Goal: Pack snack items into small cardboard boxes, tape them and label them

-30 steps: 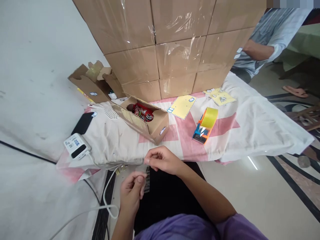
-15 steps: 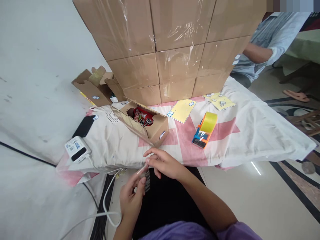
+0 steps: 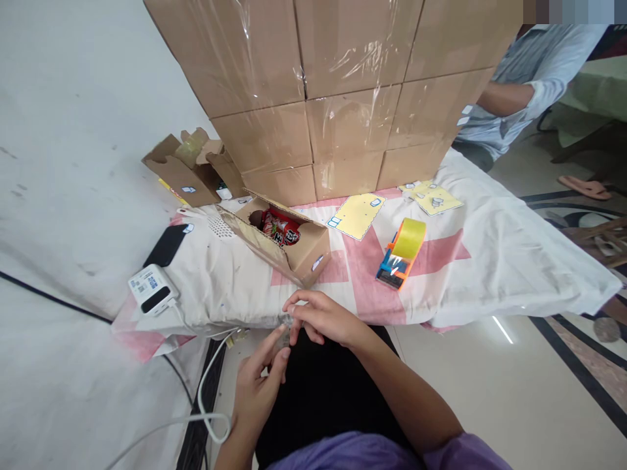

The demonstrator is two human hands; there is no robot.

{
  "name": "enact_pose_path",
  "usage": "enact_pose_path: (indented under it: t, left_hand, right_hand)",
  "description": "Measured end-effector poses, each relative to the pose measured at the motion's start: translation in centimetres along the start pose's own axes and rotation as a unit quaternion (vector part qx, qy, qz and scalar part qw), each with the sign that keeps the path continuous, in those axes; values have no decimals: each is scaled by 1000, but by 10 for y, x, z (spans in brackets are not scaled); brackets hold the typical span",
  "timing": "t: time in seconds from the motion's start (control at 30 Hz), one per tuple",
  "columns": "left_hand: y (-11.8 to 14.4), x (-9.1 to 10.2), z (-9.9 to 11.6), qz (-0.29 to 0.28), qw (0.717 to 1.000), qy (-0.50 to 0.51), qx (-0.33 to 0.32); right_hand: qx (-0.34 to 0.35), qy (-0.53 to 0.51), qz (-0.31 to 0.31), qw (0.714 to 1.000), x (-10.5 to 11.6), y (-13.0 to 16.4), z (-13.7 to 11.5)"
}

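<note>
Over my lap, just off the table's front edge, my left hand (image 3: 262, 372) pinches a small piece of clear plastic film (image 3: 283, 336) between thumb and forefinger. At the film's upper end is my right hand (image 3: 323, 316), its fingers bent and closed on the film. The film is see-through and partly hidden by fingers, so its exact shape cannot be made out. Beyond my hands lies an open cardboard box (image 3: 313, 258) with a red printed packet (image 3: 280, 227) and a dark round-ended item inside. A tape dispenser (image 3: 401, 254) with yellow tape rests to the right.
Tall stacked cartons (image 3: 353, 124) stand along the back. Yellow cards (image 3: 356, 217) lie before them. At left are another open box (image 3: 183, 173), a black phone (image 3: 166, 245), a white device (image 3: 153, 288) and its cable (image 3: 203, 398). A person in a light-blue shirt (image 3: 543, 72) is at right.
My right hand has shifted slightly right and its fingers have curled. The film between my hands has turned and shows less. My left hand stays nearly in place. The table things have not moved.
</note>
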State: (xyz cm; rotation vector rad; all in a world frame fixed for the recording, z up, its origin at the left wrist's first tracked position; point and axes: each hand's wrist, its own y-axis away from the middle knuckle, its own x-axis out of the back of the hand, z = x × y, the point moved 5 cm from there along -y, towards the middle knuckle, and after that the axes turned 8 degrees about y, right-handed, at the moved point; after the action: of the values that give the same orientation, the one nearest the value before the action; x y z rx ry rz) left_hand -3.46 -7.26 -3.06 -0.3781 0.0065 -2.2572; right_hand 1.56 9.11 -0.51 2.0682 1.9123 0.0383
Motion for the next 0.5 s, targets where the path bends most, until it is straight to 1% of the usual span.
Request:
enact_pose_path:
  t: [0.1, 0.2, 0.27, 0.33, 0.43, 0.5]
  left_hand:
    - [5, -3, -8, 10, 995, 84, 58]
    - [10, -9, -7, 28, 977, 170, 128]
    - [10, -13, -2, 29, 966, 198, 161]
    - [9, -13, 4, 32, 961, 213, 172]
    - [6, -9, 7, 47, 958, 224, 172]
    - [5, -7, 8, 56, 958, 223, 173]
  right_hand:
    - [-2, -10, -14, 1000, 0, -2, 2]
    - [11, -27, -71, 997, -5, -6, 5]
    - [25, -30, -110, 993, -8, -8, 7]
    - [29, -31, -121, 992, -7, -11, 8]
    - [32, -38, -111, 993, 0, -12, 7]
    - [47, -38, -107, 992, 4, -11, 5]
